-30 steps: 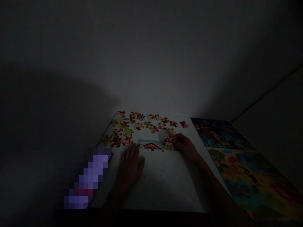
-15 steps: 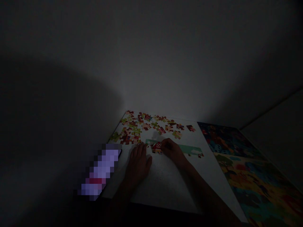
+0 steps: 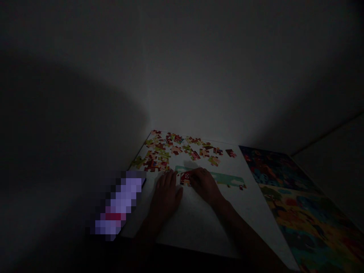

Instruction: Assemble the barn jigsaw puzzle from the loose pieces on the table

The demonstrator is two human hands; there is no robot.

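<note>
My right hand [image 3: 205, 185] pinches a jigsaw puzzle piece [image 3: 186, 177] with a red barn on it, at the lower edge of a joined green strip of puzzle [image 3: 229, 179]. Whether the piece is locked into the strip I cannot tell in the dim light. Part of the strip is hidden behind my right hand. My left hand [image 3: 167, 191] lies flat on the white table [image 3: 199, 223], its fingertips near the strip's left end and nothing in its grip.
Several loose puzzle pieces [image 3: 159, 155] are spread over the table's back left. A lit, blurred phone-like screen [image 3: 121, 204] is at the left edge. Colourful finished pictures [image 3: 301, 212] cover the right side. A pale wall [image 3: 193, 94] rises behind.
My right hand has moved slightly left with the barn piece, bringing it closer to the strip's left part. My left hand stays in place.
</note>
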